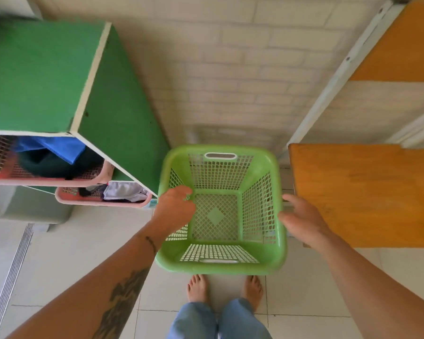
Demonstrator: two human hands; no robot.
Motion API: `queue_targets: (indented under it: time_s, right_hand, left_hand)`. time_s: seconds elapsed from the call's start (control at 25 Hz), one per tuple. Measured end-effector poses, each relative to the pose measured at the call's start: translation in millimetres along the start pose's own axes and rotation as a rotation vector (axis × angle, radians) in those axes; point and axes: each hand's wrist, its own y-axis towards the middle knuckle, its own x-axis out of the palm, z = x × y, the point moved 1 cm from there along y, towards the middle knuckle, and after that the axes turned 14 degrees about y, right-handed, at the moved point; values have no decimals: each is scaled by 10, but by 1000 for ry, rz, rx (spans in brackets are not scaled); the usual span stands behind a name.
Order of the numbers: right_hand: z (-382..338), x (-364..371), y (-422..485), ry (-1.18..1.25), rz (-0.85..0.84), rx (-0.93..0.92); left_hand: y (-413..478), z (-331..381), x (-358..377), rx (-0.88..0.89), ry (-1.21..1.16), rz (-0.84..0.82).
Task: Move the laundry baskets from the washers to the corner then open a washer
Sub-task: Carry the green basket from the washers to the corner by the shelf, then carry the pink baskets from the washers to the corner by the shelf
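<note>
An empty green plastic laundry basket point(220, 263) sits low in front of me, in the corner between a green cabinet and an orange board, just beyond my bare feet. I cannot tell whether it rests on the floor. My left hand point(175, 209) curls over its left rim, fingers inside the basket. My right hand point(301, 220) is just outside the right rim. Its fingers are apart, with the tips at the rim's edge and not wrapped around it. No washer is in view.
The green cabinet point(115, 113) at left holds two pink baskets point(101, 200) with clothes in them. The orange board point(360, 192) stands close on the right, and a white brick wall point(230, 81) lies ahead. A floor drain grate point(12, 277) runs along the tiled floor at left.
</note>
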Motion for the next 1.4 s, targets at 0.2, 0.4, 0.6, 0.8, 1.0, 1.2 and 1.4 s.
queue_targets:
  time_s: [0.2,0.4,0.6,0.8,1.0,1.2,1.4]
  right_hand:
    - [-86,-784,-1016,-64,172,-81]
    - [437,-1878,-2076,-38,428,-183]
    - [1452,-2977,-3140,17,679,-136]
    - [2620,-3892,-4159,30,818,-54]
    - [3505,-4662,-4995,65,949,63]
    - [4237,-5311,-5381,137,1058,189]
    - [4990,-6132,-5490,133,1143,332]
  left_hand:
    - [-857,1122,-392,328,164,18]
    - [-1807,2298,-37,560,317,24]
    - [-2921,3523,863,829,437,-26]
    - [-3996,4443,1889,1049,496,-78]
    - [-4884,5226,2757,1200,510,-105]
    - [-5360,6092,3667,1342,611,-150]
    - [-5718,7150,4687,1511,711,-120]
